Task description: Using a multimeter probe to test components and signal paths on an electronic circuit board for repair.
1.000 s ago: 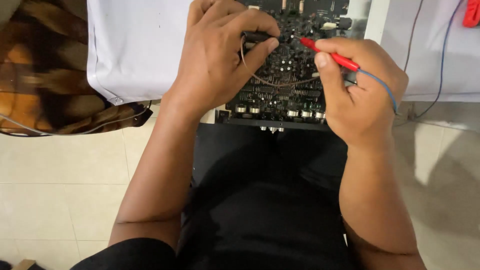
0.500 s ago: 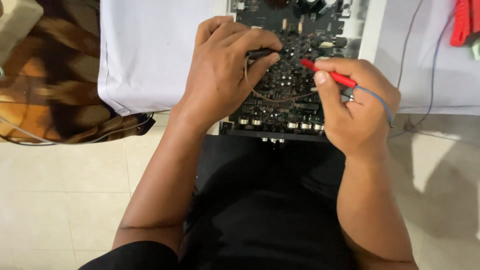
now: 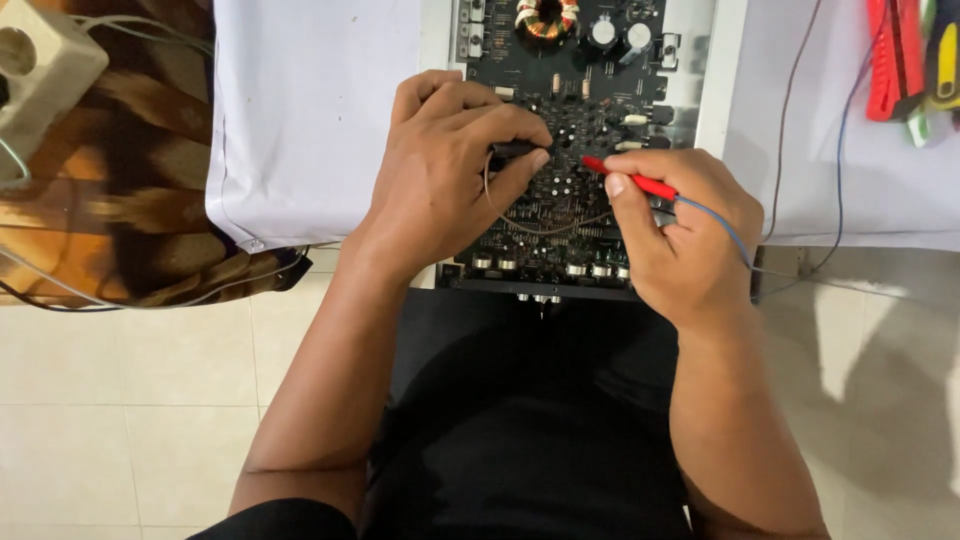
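A dark circuit board (image 3: 585, 85) full of small parts lies in a white frame on a white cloth (image 3: 310, 120), its near edge at my lap. My left hand (image 3: 445, 175) rests on the board and pinches a black probe (image 3: 512, 150) with a thin wire looping below it. My right hand (image 3: 685, 235) grips a red probe (image 3: 628, 180) like a pen, its tip touching the board near the middle. A blue wire runs back from the red probe over my right hand.
A copper coil (image 3: 546, 18) and round capacitors (image 3: 615, 35) sit at the board's far end. Red and yellow tool handles (image 3: 910, 60) lie at the top right. A white socket block (image 3: 45, 75) rests on brown patterned fabric (image 3: 110, 200) at the left. Thin wires (image 3: 790, 130) trail over the cloth's right side.
The view has tilted so more of the board's far end shows. Both hands keep their probes on the board, with the red tip shifted slightly.
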